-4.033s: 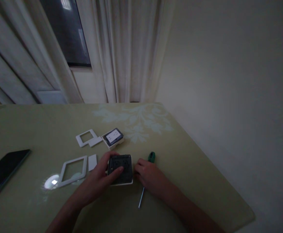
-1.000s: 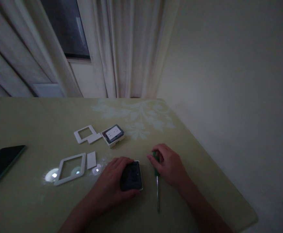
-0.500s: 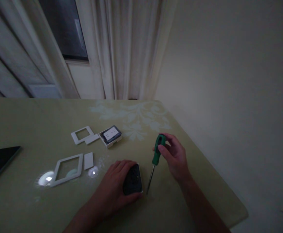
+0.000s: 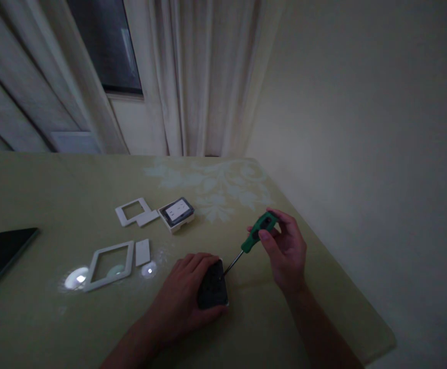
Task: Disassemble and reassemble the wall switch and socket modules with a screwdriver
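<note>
Left grip point(image 4: 187, 289) was wrapped round a black square plastic unit point(image 4: 212, 292), fingers over its far edge, thumb along the near one. The unit sat under and just right of that grip, low over the yellow-green worktop point(image 4: 73, 197); contact with the surface couldn't be told. Face matte, very dark, detail mostly lost in dim light; thin pale rim showed at the right corners; left part hidden by the hand.

Right grip point(image 4: 288, 253) was clasping a green-handled metal screwdriver point(image 4: 252, 240), thumb and fingers on the handle. Handle had dark inserts; slim shiny shaft slanted down-left, tip at the unit's right part. Whether it sat in a hole: can't tell.

Beyond the left grip: a white box-shaped socket unit point(image 4: 179, 210), dark-edged, pale slotted face up. Left of that grip: a larger white square frame point(image 4: 130, 260), with a small white rectangular plate point(image 4: 142, 252) just beside it.
</note>
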A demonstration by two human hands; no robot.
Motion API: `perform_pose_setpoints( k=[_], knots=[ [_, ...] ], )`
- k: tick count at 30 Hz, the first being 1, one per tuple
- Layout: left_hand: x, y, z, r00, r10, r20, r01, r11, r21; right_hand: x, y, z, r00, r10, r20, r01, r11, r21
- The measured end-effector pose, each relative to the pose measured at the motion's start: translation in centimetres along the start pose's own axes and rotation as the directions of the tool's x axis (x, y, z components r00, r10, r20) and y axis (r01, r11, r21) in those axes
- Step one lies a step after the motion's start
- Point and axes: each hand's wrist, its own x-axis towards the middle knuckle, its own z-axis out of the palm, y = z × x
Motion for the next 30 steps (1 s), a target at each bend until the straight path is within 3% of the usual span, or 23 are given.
perform_pose_setpoints(
  k=[24,27,30],
  knots=[
    [0.2,0.4,-0.3,1.000,-0.008,-0.011,0.008,1.000,-0.019,-0.1,-0.2,0.0,0.999,-0.051,0.002,0.051,0.997,-0.050],
    [0.1,0.3,-0.2,1.000,-0.006,-0.018,0.006,1.000,-0.015,-0.4,-0.4,0.0,0.994,-0.108,0.021,0.110,0.990,-0.094],
    [0.1,0.1,-0.1,0.999,0.003,-0.032,-0.003,1.000,-0.016,-0.9,-1.1,0.1,0.963,-0.255,0.086,0.266,0.948,-0.173]
  ],
)
